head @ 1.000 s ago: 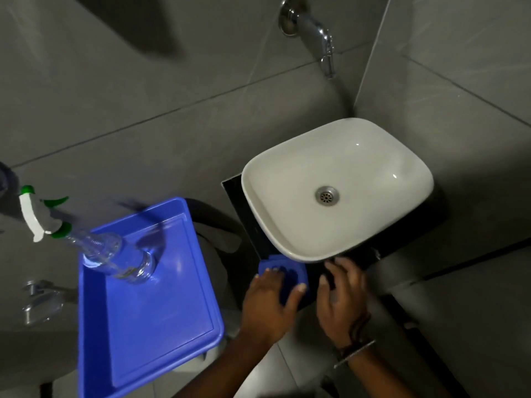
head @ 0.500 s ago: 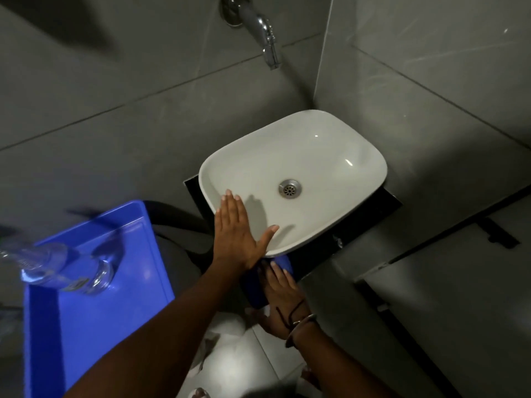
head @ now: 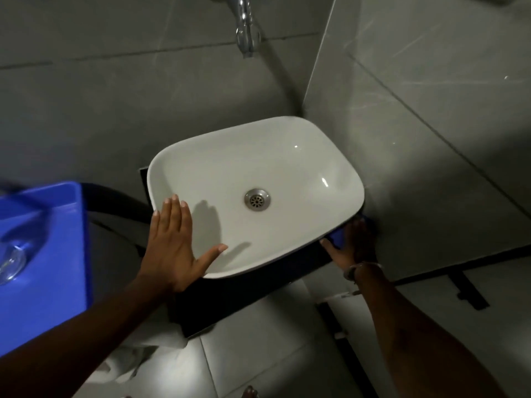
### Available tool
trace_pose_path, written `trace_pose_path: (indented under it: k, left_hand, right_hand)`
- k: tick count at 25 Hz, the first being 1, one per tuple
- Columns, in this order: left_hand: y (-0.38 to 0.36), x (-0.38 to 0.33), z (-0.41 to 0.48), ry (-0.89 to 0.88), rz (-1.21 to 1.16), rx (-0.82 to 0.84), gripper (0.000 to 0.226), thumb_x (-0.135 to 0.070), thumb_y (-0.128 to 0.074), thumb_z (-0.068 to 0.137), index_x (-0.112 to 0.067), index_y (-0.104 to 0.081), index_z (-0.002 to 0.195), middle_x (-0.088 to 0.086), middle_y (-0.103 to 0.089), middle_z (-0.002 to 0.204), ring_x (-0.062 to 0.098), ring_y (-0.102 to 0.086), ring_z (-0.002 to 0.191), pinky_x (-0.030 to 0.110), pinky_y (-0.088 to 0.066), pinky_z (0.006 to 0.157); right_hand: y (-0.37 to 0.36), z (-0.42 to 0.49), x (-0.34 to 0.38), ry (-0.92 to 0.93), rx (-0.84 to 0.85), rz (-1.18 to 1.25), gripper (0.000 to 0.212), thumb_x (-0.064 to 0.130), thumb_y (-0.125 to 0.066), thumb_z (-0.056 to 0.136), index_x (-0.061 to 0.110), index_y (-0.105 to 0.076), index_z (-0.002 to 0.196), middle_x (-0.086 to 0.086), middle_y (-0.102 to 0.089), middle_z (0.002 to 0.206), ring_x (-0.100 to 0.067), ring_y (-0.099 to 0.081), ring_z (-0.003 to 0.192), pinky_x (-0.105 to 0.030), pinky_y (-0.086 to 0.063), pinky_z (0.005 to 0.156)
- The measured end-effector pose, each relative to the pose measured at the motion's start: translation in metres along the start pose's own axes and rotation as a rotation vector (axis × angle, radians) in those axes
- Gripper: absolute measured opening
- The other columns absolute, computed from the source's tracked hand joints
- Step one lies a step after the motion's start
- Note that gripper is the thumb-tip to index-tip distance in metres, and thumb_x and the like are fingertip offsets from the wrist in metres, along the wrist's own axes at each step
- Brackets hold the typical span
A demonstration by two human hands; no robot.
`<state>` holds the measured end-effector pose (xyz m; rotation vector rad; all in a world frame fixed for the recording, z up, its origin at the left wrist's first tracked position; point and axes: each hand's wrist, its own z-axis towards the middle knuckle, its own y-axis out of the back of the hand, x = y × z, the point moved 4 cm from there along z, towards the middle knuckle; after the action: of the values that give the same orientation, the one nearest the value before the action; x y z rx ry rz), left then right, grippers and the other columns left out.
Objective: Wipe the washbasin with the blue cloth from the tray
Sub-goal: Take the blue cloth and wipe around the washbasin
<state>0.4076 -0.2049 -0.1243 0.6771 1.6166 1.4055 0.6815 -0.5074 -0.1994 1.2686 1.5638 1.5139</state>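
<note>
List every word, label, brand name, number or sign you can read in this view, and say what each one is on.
None: no readable text shows anywhere in this view.
The white washbasin, its drain and the tap show no brand mark.
The blue tray is plain, and the clear bottle in it is cut off at the edge, with no label showing.
The blue cloth under the right hand is mostly hidden.

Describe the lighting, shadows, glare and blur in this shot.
Head view: dim room; the basin is brightest, with small glare spots. The left hand casts a shadow inside it. The right hand and cloth sit in darkness. The tray at the left edge is blurred.
</note>
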Motion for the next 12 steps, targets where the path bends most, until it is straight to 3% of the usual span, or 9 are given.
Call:
trace_pose_path:
  k: [3,6,9,12]
  left_hand:
    - [0.001,0.002,0.001,0.005,0.011,-0.013,0.123,-0.091,-0.007,0.076,0.003,-0.012,0.154,0.026,-0.006,0.164,0.036,-0.002,0.153,0.052,-0.002,0.125]
    - [0.001,0.0,-0.002,0.006,-0.015,-0.009,0.12,-0.09,-0.009,0.077,0.003,-0.011,0.154,0.026,-0.006,0.164,0.037,-0.002,0.153,0.052,-0.003,0.125]
    - [0.005,-0.003,-0.002,-0.007,-0.064,-0.013,0.117,-0.085,-0.023,0.08,0.005,-0.013,0.153,0.028,-0.007,0.163,0.038,-0.004,0.153,0.052,-0.004,0.124]
    - [0.013,-0.004,-0.007,-0.002,-0.116,0.026,0.112,-0.08,-0.032,0.084,0.002,-0.002,0.155,0.025,0.006,0.164,0.034,0.008,0.153,0.046,0.007,0.124]
  right_hand:
    - [-0.018,-0.037,0.031,-0.02,-0.029,0.048,0.106,0.072,-0.05,0.074,0.006,-0.018,0.149,-0.018,-0.022,0.158,-0.036,-0.019,0.146,-0.055,-0.022,0.118]
    - [-0.042,-0.123,0.091,0.013,0.011,0.064,0.111,0.082,-0.036,0.072,0.008,-0.012,0.151,-0.013,-0.011,0.162,-0.03,-0.009,0.15,-0.051,-0.013,0.122]
    - [-0.08,-0.217,0.189,0.218,0.092,0.1,0.113,0.08,-0.051,0.065,0.009,-0.026,0.149,-0.01,-0.014,0.16,-0.031,-0.016,0.148,-0.046,-0.009,0.119]
    - [-0.095,-0.27,0.266,0.335,0.152,0.001,0.099,0.055,-0.071,0.058,0.008,-0.044,0.141,-0.01,-0.037,0.154,-0.032,-0.04,0.138,-0.048,-0.034,0.114]
